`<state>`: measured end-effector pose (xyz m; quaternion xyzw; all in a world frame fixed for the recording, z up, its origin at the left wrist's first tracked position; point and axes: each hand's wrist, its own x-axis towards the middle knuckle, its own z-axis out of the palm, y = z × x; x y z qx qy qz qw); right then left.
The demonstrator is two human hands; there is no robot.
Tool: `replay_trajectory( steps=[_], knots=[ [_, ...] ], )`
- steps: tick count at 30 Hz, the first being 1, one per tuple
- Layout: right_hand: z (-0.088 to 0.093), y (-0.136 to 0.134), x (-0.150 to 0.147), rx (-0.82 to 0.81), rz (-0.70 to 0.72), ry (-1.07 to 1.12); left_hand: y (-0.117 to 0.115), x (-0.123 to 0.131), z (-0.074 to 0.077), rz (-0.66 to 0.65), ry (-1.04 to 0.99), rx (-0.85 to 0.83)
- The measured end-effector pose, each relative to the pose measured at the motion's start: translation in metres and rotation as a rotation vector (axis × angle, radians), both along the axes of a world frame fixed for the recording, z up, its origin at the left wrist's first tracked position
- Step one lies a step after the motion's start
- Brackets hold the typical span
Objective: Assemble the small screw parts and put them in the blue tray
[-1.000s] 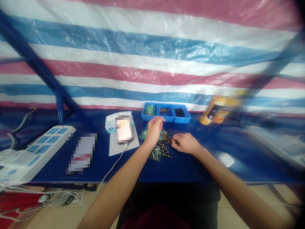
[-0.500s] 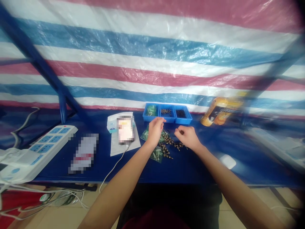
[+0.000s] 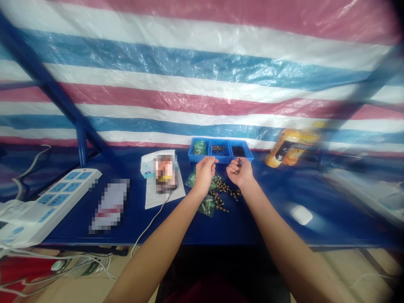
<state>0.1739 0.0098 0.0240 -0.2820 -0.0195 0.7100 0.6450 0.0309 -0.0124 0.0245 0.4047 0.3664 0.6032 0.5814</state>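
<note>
From my end, this was the small-parts handling step: right hand (image 3: 241, 172) closed around a small metal part (image 3: 239, 165), just in front of the blue trays (image 3: 248, 158). Left hand (image 3: 205, 173) was curled up, couldn't tell on what. Brassy pieces (image 3: 218, 198) lay loose nearby. Next move called for a light fingertip pinch, I'd guess.

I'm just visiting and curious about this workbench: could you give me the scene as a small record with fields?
Left grip: fingers curled, contents unclear
Right grip: closed on a small metallic part
Beside the hands: loose brass-toned parts, green bags
Beyond the hands: three blue compartments
Contents, left to right: green packet, metallic pieces, dark pieces
Table's right side: yellow bottles, white object
Table's left side: power strip
</note>
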Motion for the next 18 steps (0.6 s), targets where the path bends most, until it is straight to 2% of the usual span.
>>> replay_trajectory(
  steps=[7, 11, 14, 16, 18],
  knots=[
    [-0.007, -0.007, -0.014, -0.015, -0.01, 0.065, 0.0, 0.001, 0.0, 0.042, 0.008, 0.021],
    [-0.001, -0.009, -0.015, 0.018, -0.016, 0.045, -0.002, 0.012, 0.006, 0.218, -0.013, -0.06],
    [0.012, -0.008, -0.018, 0.078, -0.022, -0.005, -0.003, 0.025, 0.018, 0.309, -0.124, -0.142],
    [0.022, -0.007, -0.025, 0.132, -0.042, -0.081, -0.002, 0.034, 0.028, 0.269, -0.3, -0.266],
    [0.03, -0.008, -0.034, 0.18, -0.069, -0.188, 0.0, 0.039, 0.035, 0.148, -0.499, -0.457]
  ],
)
